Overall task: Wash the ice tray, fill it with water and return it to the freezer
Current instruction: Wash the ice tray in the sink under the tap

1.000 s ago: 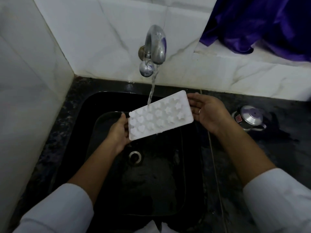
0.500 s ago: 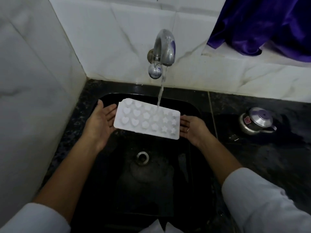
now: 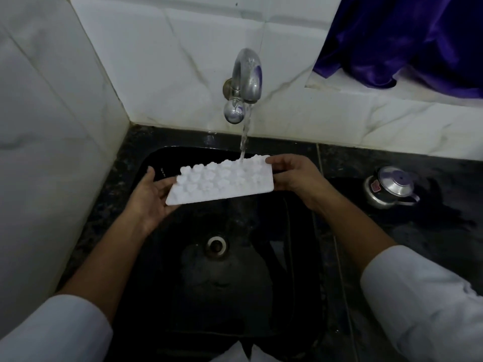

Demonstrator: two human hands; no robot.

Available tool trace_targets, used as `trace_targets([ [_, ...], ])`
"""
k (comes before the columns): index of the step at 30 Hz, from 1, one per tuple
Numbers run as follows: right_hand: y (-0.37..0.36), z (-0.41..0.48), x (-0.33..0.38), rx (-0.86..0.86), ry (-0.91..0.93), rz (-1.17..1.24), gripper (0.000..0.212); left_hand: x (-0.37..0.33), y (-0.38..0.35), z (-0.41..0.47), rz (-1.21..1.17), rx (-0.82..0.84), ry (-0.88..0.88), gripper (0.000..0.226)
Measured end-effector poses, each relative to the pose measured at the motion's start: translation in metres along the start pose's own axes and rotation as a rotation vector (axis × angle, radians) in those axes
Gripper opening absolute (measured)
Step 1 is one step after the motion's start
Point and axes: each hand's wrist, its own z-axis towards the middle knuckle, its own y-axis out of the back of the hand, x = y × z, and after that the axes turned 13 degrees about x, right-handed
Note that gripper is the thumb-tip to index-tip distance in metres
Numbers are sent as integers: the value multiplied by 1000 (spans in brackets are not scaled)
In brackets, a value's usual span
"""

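The ice tray (image 3: 222,182) is white and rectangular, and the side facing me is covered in rows of rounded bumps, some heart-shaped and some like flowers or stars. A flat border runs along its near long edge. It is tilted, with the near edge lower than the far one and the left end lower than the right.

I hold it in the air over the black sink (image 3: 167,296), above and behind the drain (image 3: 216,245), with one hand at each short end. My left hand (image 3: 150,197) lies palm up at the lower left end. Its fingers are fairly straight and slide under the tray's corner to carry it, while the thumb stands up away from the tray. My right hand (image 3: 295,176) pinches the right end, with the thumb on the top far corner and the curled fingers below the edge.

Water (image 3: 244,137) runs from the metal tap (image 3: 247,77) on the white tiled wall and lands on the tray's far edge, close to my right thumb.

My white sleeves are pushed up my forearms. On the dark counter to the right of the sink stands a small metal pot (image 3: 389,188) with a lid, well apart from my hands. A purple cloth (image 3: 405,35) hangs at the upper right.
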Motion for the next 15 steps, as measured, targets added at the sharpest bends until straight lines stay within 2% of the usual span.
trace_targets([
  [3, 21, -11, 5, 3, 95, -209, 26, 14, -11, 12, -17, 54, 161, 81],
  [5, 33, -14, 5, -66, 150, -392, 11, 22, -19, 14, 14, 72, 229, 83],
  [7, 42, -13, 2, -150, 192, -508, 12, 29, -27, 15, 112, 82, 274, 86],
  [11, 39, -11, -10, -199, 169, -429, 16, 33, -27, 11, 298, 86, 346, 97],
  [15, 16, 1, -32, -184, 71, -347, 24, 29, -5, -2, 453, -9, 329, 97],
])
